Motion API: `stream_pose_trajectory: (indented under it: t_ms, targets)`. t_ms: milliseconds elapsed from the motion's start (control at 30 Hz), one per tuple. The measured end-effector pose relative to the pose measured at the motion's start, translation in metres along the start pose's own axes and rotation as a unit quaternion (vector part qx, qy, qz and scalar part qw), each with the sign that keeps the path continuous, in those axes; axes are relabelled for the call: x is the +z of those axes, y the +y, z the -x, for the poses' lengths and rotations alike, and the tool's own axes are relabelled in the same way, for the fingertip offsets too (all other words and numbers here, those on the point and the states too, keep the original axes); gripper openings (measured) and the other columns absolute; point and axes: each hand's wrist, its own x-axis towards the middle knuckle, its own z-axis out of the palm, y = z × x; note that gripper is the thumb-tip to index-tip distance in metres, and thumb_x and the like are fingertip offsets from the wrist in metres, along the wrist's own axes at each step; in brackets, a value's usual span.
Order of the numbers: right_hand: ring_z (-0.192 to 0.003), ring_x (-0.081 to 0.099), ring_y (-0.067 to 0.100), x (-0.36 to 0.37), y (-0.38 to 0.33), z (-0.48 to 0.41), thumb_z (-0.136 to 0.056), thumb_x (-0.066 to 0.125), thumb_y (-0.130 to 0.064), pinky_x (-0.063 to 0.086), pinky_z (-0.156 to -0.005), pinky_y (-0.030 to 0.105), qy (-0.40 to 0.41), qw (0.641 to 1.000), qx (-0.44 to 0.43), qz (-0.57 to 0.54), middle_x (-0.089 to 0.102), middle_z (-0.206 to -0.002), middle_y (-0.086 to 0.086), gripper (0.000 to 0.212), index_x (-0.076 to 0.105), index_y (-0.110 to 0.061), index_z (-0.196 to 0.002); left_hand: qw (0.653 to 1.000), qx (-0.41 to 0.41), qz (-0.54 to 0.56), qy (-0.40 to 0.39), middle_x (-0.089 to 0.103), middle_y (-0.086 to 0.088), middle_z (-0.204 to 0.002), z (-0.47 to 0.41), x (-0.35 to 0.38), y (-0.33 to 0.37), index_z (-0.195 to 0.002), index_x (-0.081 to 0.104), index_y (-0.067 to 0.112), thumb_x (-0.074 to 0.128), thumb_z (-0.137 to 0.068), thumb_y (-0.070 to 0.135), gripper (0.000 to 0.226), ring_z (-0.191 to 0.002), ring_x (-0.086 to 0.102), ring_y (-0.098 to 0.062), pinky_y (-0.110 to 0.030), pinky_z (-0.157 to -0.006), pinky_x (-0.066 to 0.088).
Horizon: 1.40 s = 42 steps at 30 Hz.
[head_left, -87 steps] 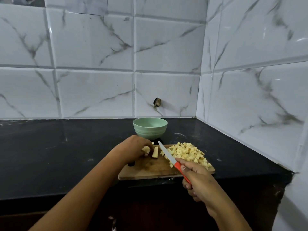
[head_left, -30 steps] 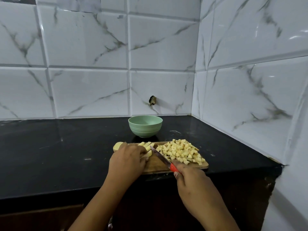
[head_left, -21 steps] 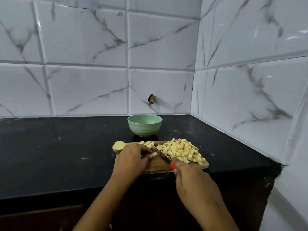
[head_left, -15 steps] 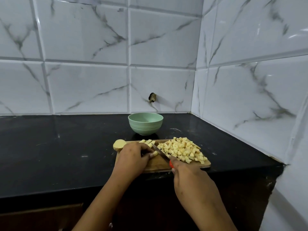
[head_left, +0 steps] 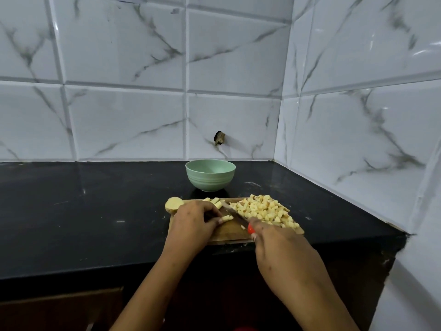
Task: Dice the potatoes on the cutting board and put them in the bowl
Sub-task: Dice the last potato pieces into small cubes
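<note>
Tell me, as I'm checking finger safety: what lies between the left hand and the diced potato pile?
Head view: the knife, gripped by the right hand, slants across the cutting board between the left hand and diced potato pile.

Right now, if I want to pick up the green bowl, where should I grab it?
Likely pinch the rim of the green bowl from above, on its left side. It stands upright, mouth open, and its wall curves under toward the base; the cutting board lies close in front.

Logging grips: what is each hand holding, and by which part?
The right hand grips the knife by its red handle; the left hand pins a potato strip under its fingertips.
</note>
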Motion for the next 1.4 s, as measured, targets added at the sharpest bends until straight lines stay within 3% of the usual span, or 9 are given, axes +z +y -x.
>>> stream_pose_trajectory:
  t_ms: [100,200,367,600,733,900,1100,1267,1400]
  targets:
    - [-0.076,0.048,0.008,0.008,-0.008,0.003,-0.101,0.038,-0.018,0.038,-0.056,0.023,-0.018,1.0,-0.009,0.02,0.058,-0.1,-0.007,0.046,0.031,-0.034,-0.144,1.0,0.001,0.002,-0.002,0.06,0.02,-0.081,0.001,0.001,0.0,-0.088,0.073,0.031,0.071,-0.082,0.03,0.006,-0.077,0.053,0.002,-0.013,-0.067,0.038]
    - [-0.084,0.056,0.013,0.014,-0.014,-0.002,-0.1,0.042,-0.015,0.043,-0.061,0.025,-0.048,0.998,-0.002,0.044,0.061,-0.107,-0.002,0.053,0.026,-0.029,-0.148,1.0,-0.002,0.009,-0.004,0.067,0.017,-0.09,0.002,0.001,0.001,-0.088,0.073,0.032,0.071,-0.082,0.03,0.006,-0.081,0.056,0.001,-0.015,-0.07,0.043]
    - [-0.084,0.056,0.012,0.006,-0.009,-0.002,-0.1,0.039,-0.017,0.04,-0.057,0.024,-0.024,0.999,0.008,0.036,0.059,-0.103,-0.005,0.052,0.025,-0.033,-0.148,0.999,-0.011,-0.014,0.033,0.055,0.02,-0.074,0.005,-0.001,0.002,-0.086,0.072,0.029,0.073,-0.08,0.036,0.009,-0.069,0.05,0.003,-0.009,-0.058,0.035]
    - [-0.085,0.058,0.013,0.007,-0.01,0.006,-0.101,0.04,-0.019,0.036,-0.053,0.022,-0.047,0.998,0.001,0.03,0.06,-0.104,-0.004,0.055,0.02,-0.035,-0.149,0.999,-0.016,-0.032,0.039,0.061,0.015,-0.086,0.006,0.0,0.002,-0.095,0.072,0.027,0.069,-0.083,0.036,0.015,-0.076,0.05,-0.001,-0.017,-0.067,0.04]
    - [-0.079,0.055,0.013,0.016,-0.014,0.002,-0.101,0.041,-0.017,0.032,-0.048,0.021,-0.052,0.998,-0.006,0.034,0.057,-0.094,-0.004,0.055,0.021,-0.033,-0.15,0.999,-0.025,-0.01,0.03,0.051,0.021,-0.072,0.007,-0.001,0.001,-0.091,0.073,0.029,0.069,-0.085,0.033,0.009,-0.066,0.046,0.006,-0.007,-0.056,0.032]
    - [-0.078,0.048,0.011,0.01,-0.011,-0.003,-0.101,0.04,-0.017,0.036,-0.055,0.025,-0.021,0.999,0.0,0.031,0.061,-0.103,-0.005,0.052,0.026,-0.033,-0.148,0.999,-0.033,-0.019,0.037,0.053,0.017,-0.077,0.007,-0.003,0.002,-0.09,0.074,0.027,0.071,-0.083,0.033,0.009,-0.07,0.047,-0.001,-0.014,-0.058,0.032]
    - [-0.072,0.044,0.007,0.004,-0.013,0.008,-0.103,0.037,-0.022,0.031,-0.05,0.017,-0.025,0.999,-0.023,0.01,0.044,-0.089,-0.007,0.052,0.019,-0.036,-0.15,0.998,-0.034,-0.017,0.04,0.066,0.013,-0.09,0.009,-0.004,0.002,-0.094,0.074,0.028,0.071,-0.083,0.031,0.012,-0.077,0.05,-0.001,-0.013,-0.061,0.035]
    - [-0.083,0.055,0.014,0.013,-0.02,0.002,-0.1,0.043,-0.017,0.029,-0.047,0.02,-0.082,0.996,-0.016,0.031,0.06,-0.108,-0.001,0.055,0.021,-0.029,-0.149,0.998,-0.05,0.009,0.025,0.065,0.015,-0.085,0.009,-0.005,0.003,-0.088,0.074,0.029,0.072,-0.082,0.031,0.007,-0.072,0.052,0.001,-0.007,-0.055,0.032]
    - [-0.084,0.055,0.013,0.01,-0.017,0.0,-0.1,0.042,-0.017,0.038,-0.055,0.023,-0.057,0.998,-0.011,0.028,0.06,-0.104,-0.004,0.053,0.025,-0.031,-0.148,0.997,-0.063,0.01,0.041,0.064,0.016,-0.082,0.011,-0.006,0.003,-0.083,0.073,0.028,0.074,-0.08,0.032,0.006,-0.07,0.051,0.002,-0.008,-0.054,0.031]
